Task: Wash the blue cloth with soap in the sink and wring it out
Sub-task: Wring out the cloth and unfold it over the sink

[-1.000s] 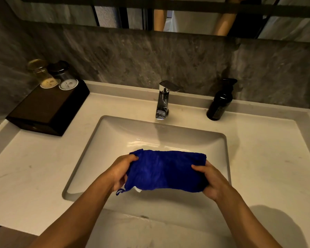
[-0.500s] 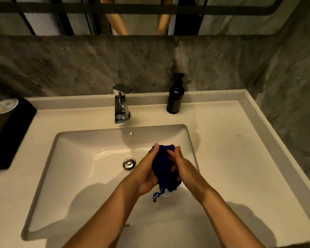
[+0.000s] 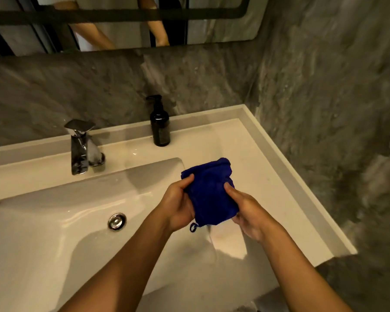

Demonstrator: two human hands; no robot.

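Sink (image 3: 54, 233) basin at worktop's left; soap bottle (image 3: 159, 124) at back edge. Blue cloth (image 3: 209, 194) bunched, held over basin's right rim, long axis near-to-far. Gripped equally by left hand (image 3: 178, 206) and right hand (image 3: 248, 212), fingers curled.

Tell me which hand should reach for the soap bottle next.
Probably the right hand. The soap bottle stands beyond the blue cloth, nearer that side, while the left hand can keep gripping the cloth.
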